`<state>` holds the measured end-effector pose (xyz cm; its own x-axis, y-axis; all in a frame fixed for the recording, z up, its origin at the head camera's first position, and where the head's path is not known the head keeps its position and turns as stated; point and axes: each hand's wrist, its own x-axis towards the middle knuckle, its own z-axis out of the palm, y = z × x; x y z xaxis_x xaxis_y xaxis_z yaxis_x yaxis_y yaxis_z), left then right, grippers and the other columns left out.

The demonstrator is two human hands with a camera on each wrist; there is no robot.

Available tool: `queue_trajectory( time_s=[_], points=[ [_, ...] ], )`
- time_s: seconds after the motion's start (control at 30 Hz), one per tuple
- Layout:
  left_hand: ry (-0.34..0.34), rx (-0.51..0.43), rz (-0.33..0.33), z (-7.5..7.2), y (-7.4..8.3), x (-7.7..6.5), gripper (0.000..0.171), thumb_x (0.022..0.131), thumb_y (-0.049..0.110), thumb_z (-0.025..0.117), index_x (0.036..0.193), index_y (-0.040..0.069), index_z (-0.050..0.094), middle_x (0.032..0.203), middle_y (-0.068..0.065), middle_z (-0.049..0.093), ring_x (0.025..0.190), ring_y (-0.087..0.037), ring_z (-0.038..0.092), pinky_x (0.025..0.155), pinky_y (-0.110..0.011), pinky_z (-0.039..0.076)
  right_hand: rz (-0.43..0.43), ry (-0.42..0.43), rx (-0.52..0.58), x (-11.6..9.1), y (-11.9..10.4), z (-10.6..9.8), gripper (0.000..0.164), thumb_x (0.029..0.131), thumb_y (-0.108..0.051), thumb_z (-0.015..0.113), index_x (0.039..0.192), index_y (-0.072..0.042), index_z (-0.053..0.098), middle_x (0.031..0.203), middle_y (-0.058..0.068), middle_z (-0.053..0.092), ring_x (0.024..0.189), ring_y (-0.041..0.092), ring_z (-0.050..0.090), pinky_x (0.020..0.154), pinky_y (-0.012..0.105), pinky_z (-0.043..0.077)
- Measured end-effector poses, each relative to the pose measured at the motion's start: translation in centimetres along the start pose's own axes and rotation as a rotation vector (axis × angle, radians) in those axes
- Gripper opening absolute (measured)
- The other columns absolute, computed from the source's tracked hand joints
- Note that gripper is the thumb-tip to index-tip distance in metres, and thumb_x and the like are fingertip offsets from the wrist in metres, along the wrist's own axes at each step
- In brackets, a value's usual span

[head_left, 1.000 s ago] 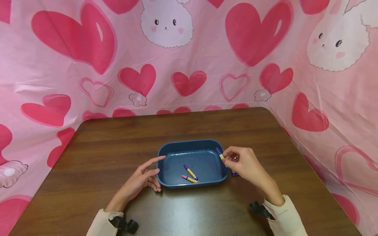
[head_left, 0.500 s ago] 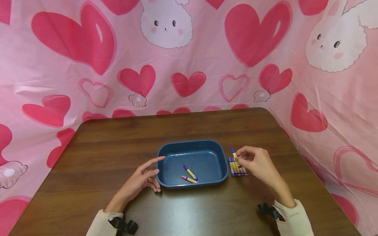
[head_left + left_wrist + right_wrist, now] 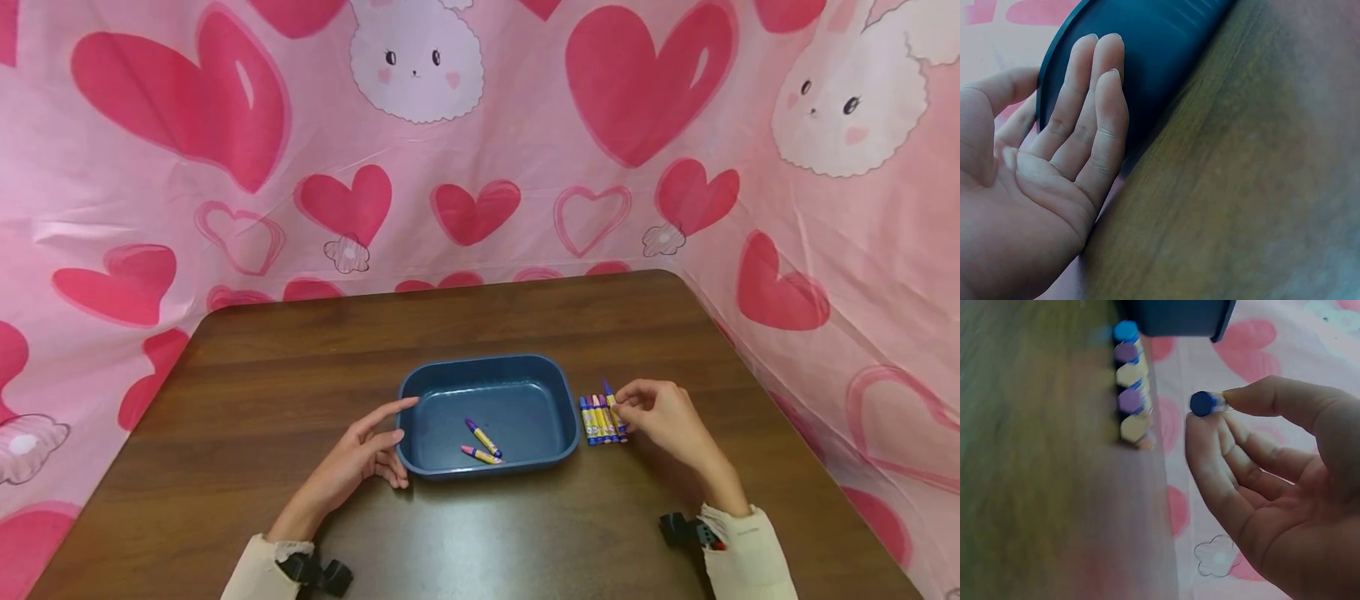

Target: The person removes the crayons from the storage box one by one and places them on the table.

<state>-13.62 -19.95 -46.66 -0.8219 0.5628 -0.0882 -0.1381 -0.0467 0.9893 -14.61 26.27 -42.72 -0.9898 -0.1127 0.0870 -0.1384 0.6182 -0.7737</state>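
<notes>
My right hand pinches a blue-ended crayon between thumb and fingertips, at the right end of a row of several crayons. In the right wrist view the held crayon shows its blue butt end, apart from the row. A dark blue tray stands left of the row. My left hand touches its left end, with the index finger over the rim. In the left wrist view three nearly straight fingers lie along the tray's outer wall.
Inside the tray lie a purple crayon and a pink-tipped crayon, near its front wall. The brown wooden table extends around it. A pink heart-print cloth hangs behind and at the sides.
My right hand has carried the crayon from the tray's right rim rightwards to the end of the row. That row, partly hidden before, now shows. The left hand stays at the tray.
</notes>
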Motion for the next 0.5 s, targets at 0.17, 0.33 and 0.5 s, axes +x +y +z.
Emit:
queue_trajectory(
  time_s=[0.17, 0.33, 0.5],
  points=[
    [0.008, 0.012, -0.003, -0.1, 0.1, -0.1, 0.052, 0.108, 0.02, 0.044, 0.157, 0.015, 0.029, 0.087, -0.033, 0.066, 0.073, -0.031, 0.073, 0.071, -0.043, 0.061, 0.034, -0.019, 0.011, 0.1, 0.5, 0.0, 0.01, 0.087, -0.004, 0.073, 0.093, 0.004, 0.069, 0.079, 0.01, 0.07, 0.066, 0.018, 0.068, 0.058, 0.03, 0.059],
    [0.005, 0.017, 0.003, -0.2, 0.1, -0.1, 0.051, 0.108, 0.02, 0.043, 0.157, 0.016, 0.03, 0.087, -0.034, 0.065, 0.074, -0.032, 0.073, 0.071, -0.044, 0.061, 0.071, -0.021, -0.032, 0.2, 1.3, 0.0, 0.008, 0.087, -0.003, 0.071, 0.09, 0.004, 0.069, 0.076, 0.009, 0.07, 0.061, 0.019, 0.068, 0.055, 0.03, 0.059],
    [0.002, 0.008, 0.009, -0.1, 0.0, -0.2, 0.05, 0.108, 0.019, 0.043, 0.157, 0.016, 0.031, 0.086, -0.027, 0.069, 0.074, -0.031, 0.073, 0.071, -0.042, 0.061, 0.108, -0.055, -0.044, 0.2, 1.9, 0.1, 0.008, 0.088, -0.003, 0.07, 0.089, 0.004, 0.069, 0.074, 0.007, 0.068, 0.06, 0.018, 0.068, 0.054, 0.029, 0.059]
  ],
)
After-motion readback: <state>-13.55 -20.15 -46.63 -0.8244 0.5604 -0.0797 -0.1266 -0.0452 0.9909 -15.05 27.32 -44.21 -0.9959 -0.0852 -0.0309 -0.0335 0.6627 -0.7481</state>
